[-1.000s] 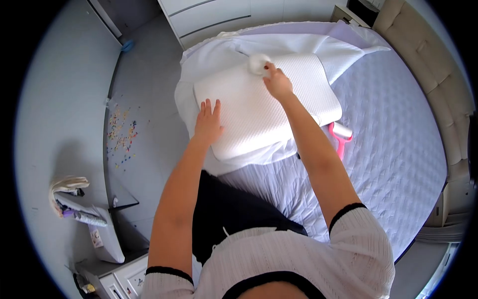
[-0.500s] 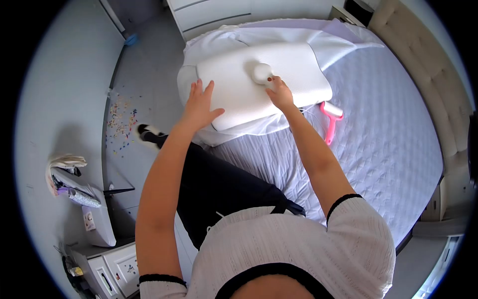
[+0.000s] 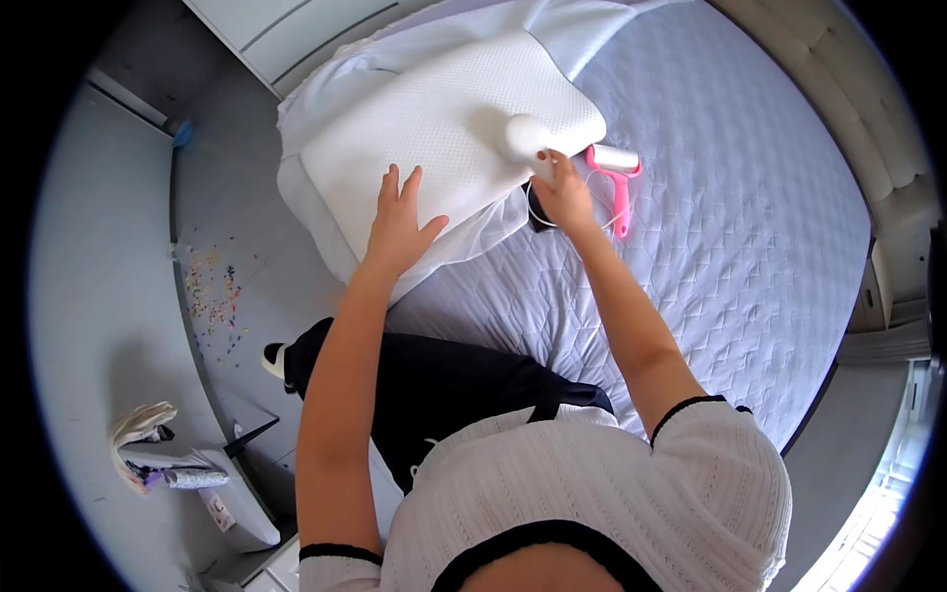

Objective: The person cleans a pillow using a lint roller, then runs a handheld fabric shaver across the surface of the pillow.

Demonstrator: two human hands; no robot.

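Note:
A white textured pillow (image 3: 424, 128) lies on a rumpled white cloth (image 3: 296, 187) on the bed. My right hand (image 3: 564, 192) is closed around the handle of a white round-headed device (image 3: 527, 136), whose head is at the pillow's right part; whether it touches the surface is unclear. My left hand (image 3: 400, 222) is at the pillow's near edge, fingers spread, holding nothing. Just right of my right hand, a pink-handled lint roller (image 3: 619, 187) with a white roll lies on the bed. A dark object (image 3: 539, 209) and a thin white cable are partly hidden beside my right hand.
The grey quilted mattress (image 3: 730, 197) reaches a beige padded headboard (image 3: 838, 89). White drawers (image 3: 286, 35) stand beyond the bed. Small colourful pieces (image 3: 212, 296) are scattered on the floor at left. A chair-like item with cloths (image 3: 187, 474) stands at lower left.
The view has turned and shifted, so the pillow appears further left and higher. The white device has moved across the pillow toward its right near edge, in my right hand. My left hand stays spread.

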